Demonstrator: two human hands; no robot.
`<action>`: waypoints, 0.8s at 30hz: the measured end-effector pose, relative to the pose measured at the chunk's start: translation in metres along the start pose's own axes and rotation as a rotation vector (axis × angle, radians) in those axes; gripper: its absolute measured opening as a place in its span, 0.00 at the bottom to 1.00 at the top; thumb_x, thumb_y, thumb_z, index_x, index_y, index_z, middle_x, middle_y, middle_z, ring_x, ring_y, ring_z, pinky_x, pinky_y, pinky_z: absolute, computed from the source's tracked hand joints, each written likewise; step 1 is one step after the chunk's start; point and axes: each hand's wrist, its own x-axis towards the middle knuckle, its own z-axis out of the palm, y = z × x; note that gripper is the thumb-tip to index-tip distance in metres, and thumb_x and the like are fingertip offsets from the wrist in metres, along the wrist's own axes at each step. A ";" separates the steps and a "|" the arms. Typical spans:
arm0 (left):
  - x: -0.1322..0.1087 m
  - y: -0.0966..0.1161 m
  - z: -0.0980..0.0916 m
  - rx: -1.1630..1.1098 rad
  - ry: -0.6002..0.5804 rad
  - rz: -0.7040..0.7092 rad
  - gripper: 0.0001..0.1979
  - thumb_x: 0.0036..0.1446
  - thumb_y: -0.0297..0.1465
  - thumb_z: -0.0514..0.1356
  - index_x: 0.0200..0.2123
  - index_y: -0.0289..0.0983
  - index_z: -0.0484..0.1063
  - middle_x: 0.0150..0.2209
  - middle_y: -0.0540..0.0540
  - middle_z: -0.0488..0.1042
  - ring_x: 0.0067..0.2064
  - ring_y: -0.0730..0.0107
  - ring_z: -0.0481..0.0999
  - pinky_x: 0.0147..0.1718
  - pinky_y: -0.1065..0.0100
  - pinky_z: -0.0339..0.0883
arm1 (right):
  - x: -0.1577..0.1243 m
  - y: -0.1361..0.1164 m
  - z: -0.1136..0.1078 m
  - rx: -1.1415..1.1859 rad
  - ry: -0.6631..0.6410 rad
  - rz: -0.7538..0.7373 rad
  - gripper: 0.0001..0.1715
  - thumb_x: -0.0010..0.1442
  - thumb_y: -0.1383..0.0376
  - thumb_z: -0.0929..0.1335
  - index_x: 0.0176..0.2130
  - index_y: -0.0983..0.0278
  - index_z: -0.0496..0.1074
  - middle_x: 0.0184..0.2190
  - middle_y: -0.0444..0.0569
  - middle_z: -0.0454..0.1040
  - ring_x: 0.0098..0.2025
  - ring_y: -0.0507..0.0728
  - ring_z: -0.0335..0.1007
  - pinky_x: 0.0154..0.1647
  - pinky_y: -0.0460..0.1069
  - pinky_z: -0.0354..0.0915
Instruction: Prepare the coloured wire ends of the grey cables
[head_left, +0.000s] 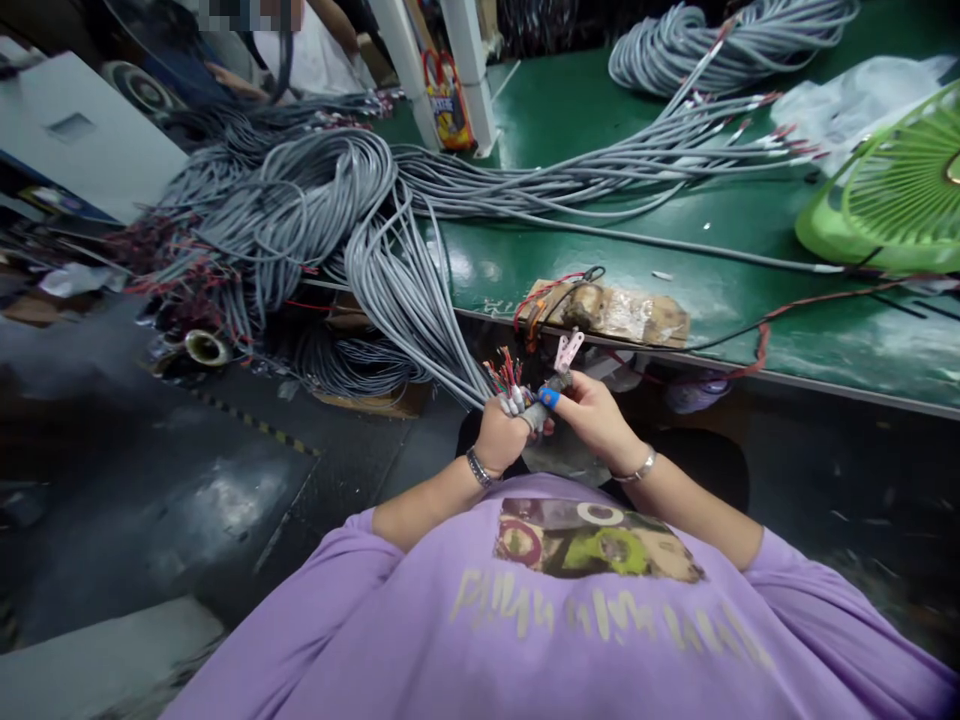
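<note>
My left hand point(501, 436) is closed around the ends of a bundle of grey cables point(409, 290), which hangs down from the green bench. Red and green wire tips point(507, 370) stick up out of that grip. Close beside it on the right, my right hand point(596, 415) has its fingers pinched at the same cable ends, with a blue wrap on one finger. Dark grey material lies between the two hands; what exactly the right fingertips hold is too small to tell. A pale pink clip point(569, 350) shows just above the right fingers.
The green bench point(525, 260) bears a wooden block point(664, 318) near its front edge, a green fan point(892, 200) at right, coiled cables point(727, 50) and a plastic bag point(862, 105). Tangled cables fill the left. Another person point(311, 55) is beyond them.
</note>
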 end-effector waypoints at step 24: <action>-0.004 -0.001 -0.004 -0.081 0.027 -0.030 0.18 0.47 0.44 0.68 0.25 0.34 0.72 0.22 0.46 0.77 0.23 0.70 0.77 0.20 0.75 0.65 | -0.002 0.010 -0.002 0.253 -0.002 0.112 0.19 0.51 0.53 0.74 0.33 0.64 0.72 0.21 0.41 0.69 0.23 0.50 0.66 0.27 0.48 0.64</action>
